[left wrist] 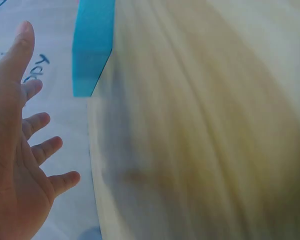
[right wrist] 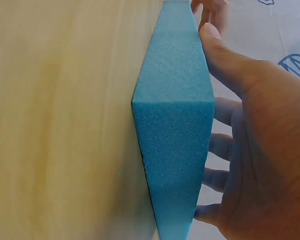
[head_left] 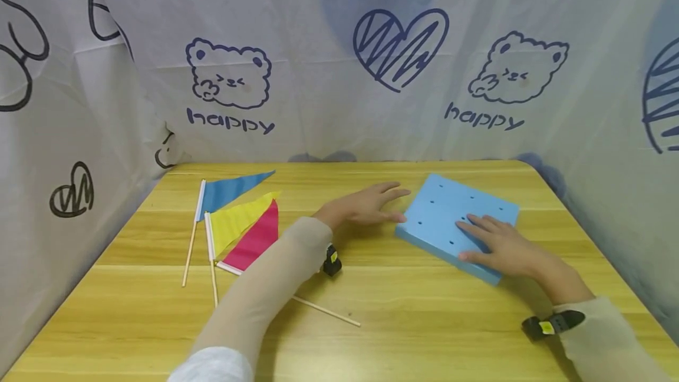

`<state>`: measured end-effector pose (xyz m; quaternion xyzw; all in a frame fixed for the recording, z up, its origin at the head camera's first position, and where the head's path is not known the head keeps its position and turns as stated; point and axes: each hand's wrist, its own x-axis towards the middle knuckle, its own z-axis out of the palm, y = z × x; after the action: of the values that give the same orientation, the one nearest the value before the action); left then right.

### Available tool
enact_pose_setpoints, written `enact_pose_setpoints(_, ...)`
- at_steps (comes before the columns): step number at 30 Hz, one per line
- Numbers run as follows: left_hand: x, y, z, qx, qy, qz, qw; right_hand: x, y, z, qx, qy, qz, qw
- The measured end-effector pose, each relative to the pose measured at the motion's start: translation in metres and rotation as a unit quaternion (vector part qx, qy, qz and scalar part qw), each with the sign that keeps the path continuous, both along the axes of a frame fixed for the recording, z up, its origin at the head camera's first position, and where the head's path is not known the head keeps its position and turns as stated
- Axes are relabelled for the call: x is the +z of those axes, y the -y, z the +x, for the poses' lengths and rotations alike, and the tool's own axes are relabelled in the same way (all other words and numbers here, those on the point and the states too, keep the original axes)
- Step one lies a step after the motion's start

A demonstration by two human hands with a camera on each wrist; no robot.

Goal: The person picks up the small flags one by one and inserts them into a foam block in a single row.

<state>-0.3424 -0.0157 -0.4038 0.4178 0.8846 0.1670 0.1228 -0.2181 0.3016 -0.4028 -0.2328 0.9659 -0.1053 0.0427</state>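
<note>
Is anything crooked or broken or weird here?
Nothing looks broken or spilled. The blue block sits crooked on the table, its sides turned from the table's edges. The red flag looks odd too: its stick slants off to the right, while those of the blue flag and yellow flag run toward the near side.

Free tabletop [head_left: 424, 317] nearside of blue block [head_left: 435, 208], left forearm [head_left: 276, 282] across flagstick [head_left: 326, 310]

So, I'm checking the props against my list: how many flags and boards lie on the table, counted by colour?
Blue: 2 (blue flag, light blue board with holes)
Yellow: 1 (yellow flag)
Pinkish red: 1 (pinkish-red flag)
Total: 4
</note>
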Motion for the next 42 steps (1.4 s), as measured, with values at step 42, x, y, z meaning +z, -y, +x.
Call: enact_pose_setpoints(42, 0.001, -0.029, 0.032, -0.062, -0.023, -0.145, 0.9872, 0.005, 0.012, 0.006, 0.013, -0.009, 0.031, 0.999)
